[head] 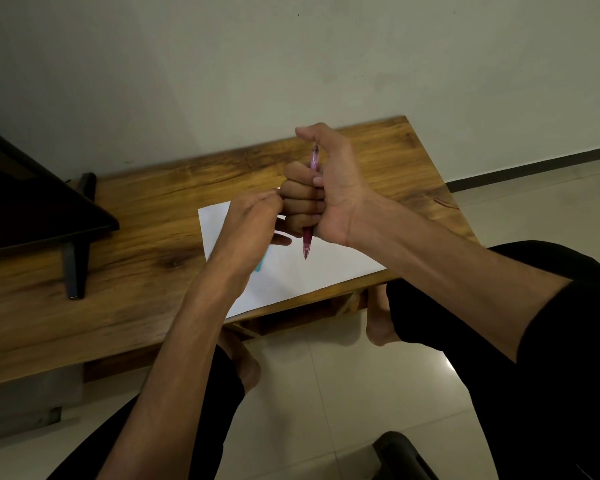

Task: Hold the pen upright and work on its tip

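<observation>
Curled fingers of the right hand [321,188] are forming a fist-like grip round a pink pen [309,206], its long axis running near upright, tip pointing down below the grip toward the white paper [302,271] on the worktop [136,220]. Translucent pink barrel is showing above and below the grip. Beside it, the left hand [248,221] is hovering, fingers loosely bent, holding nothing
</observation>
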